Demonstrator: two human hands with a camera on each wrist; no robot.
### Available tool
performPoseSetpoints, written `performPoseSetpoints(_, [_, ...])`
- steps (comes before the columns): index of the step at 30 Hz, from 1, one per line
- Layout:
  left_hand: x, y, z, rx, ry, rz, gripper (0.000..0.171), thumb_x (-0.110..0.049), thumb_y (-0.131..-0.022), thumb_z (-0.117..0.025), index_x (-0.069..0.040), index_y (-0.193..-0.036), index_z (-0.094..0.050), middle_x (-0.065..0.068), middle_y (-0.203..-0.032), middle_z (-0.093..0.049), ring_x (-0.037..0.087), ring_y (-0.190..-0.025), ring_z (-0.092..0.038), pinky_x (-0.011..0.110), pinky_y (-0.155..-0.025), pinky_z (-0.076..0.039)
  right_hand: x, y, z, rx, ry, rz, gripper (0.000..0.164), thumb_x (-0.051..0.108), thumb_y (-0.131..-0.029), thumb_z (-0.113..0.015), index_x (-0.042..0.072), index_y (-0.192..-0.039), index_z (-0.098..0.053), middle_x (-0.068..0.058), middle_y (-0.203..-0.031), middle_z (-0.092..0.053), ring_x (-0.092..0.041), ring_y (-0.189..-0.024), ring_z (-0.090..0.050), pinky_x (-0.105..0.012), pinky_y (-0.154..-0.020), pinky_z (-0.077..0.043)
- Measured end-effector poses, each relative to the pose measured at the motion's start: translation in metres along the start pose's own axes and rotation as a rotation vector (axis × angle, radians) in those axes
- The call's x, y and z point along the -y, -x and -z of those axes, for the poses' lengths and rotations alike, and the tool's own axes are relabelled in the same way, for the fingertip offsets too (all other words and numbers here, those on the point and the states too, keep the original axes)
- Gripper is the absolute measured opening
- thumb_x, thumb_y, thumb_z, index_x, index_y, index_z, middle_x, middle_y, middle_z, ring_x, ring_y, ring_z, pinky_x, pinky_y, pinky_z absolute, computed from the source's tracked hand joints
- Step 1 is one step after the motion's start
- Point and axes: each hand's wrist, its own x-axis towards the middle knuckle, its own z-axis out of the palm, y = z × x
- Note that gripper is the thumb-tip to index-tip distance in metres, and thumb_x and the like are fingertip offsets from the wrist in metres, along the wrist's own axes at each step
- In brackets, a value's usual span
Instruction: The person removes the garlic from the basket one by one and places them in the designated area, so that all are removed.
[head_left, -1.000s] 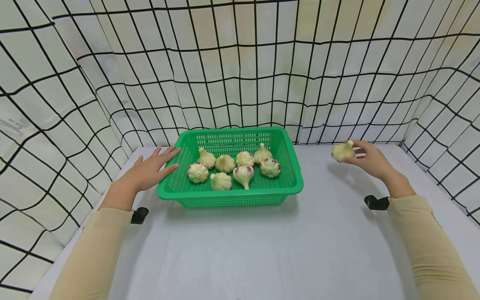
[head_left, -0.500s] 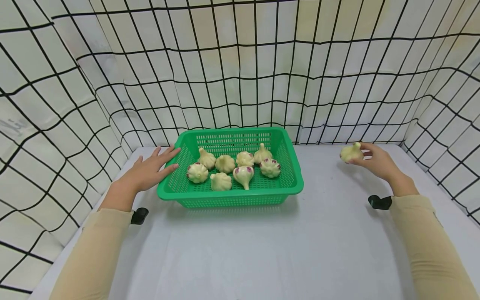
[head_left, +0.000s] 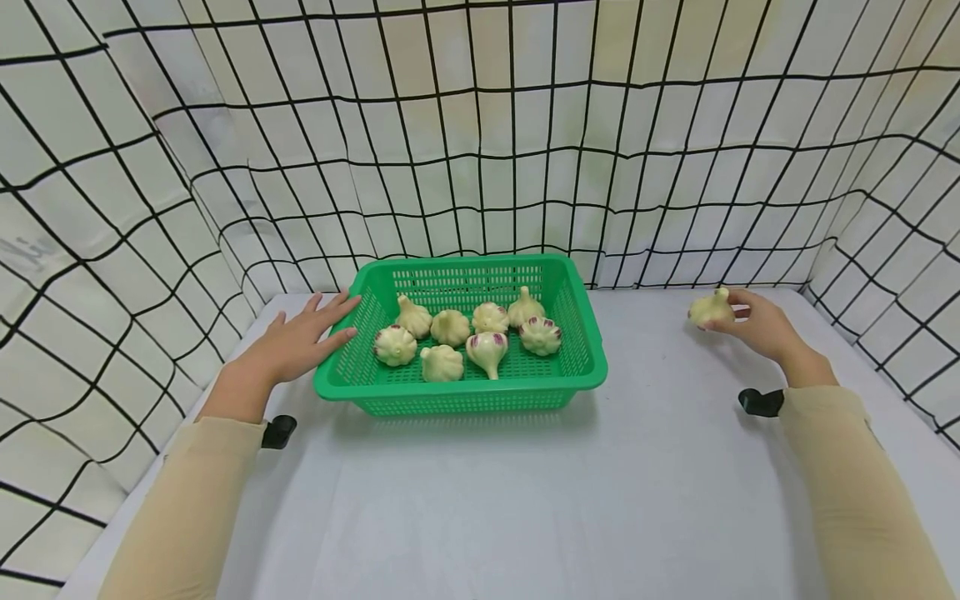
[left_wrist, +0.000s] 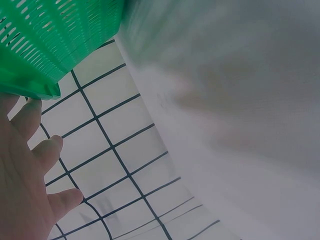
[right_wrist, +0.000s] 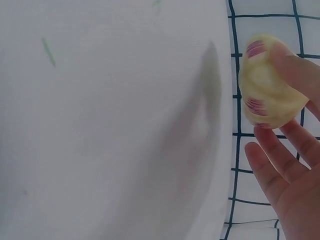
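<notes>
My right hand (head_left: pixel 765 329) pinches a pale garlic bulb (head_left: pixel 708 309) between thumb and fingers, right of the basket. Purple streaks mark the garlic bulb (right_wrist: pixel 260 82) in the right wrist view, which shows it held above the white surface with a shadow below. My left hand (head_left: pixel 296 342) lies with straight, spread fingers on the left rim of a green plastic basket (head_left: pixel 465 400). The left wrist view shows the fingertips touching the underside of the basket rim (left_wrist: pixel 30 90). Inside the basket lie several garlic bulbs (head_left: pixel 450 327), some streaked purple.
A white table surface (head_left: pixel 480 500) spreads under everything. White walls covered with black netting (head_left: pixel 495 150) rise behind the basket and at both sides. A small black wrist camera (head_left: pixel 280 432) sits by the left cuff, another black camera (head_left: pixel 761 402) by the right.
My right hand has moved to the right with the garlic bulb, away from the basket, and slightly down. The left hand, the basket and the bulbs in it have stayed still.
</notes>
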Motion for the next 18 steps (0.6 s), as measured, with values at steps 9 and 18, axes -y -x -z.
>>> performPoseSetpoints(9, [-0.001,0.001,0.0,0.002,0.005,-0.003,0.072,-0.055,-0.108,-0.037,-0.016,-0.166,-0.017,0.016,-0.171,-0.009,0.047,-0.154,0.004,0.079,-0.111,0.006,-0.006,0.003,0.001,0.03,-0.016,-0.088,0.08,0.035,-0.102,-0.065,-0.013,-0.153,-0.028,-0.039,-0.155,-0.029,-0.056,-0.136,-0.037,-0.068,-0.105,-0.037])
performPoseSetpoints(18, [-0.001,0.0,0.0,-0.004,0.007,-0.007,0.071,-0.053,-0.109,-0.039,-0.016,-0.166,-0.018,0.016,-0.171,-0.011,0.047,-0.154,0.003,0.079,-0.111,0.005,-0.012,0.004,0.004,0.039,-0.012,-0.124,0.084,0.037,-0.103,-0.064,-0.013,-0.156,-0.021,-0.041,-0.155,-0.026,-0.057,-0.136,-0.035,-0.068,-0.106,-0.036])
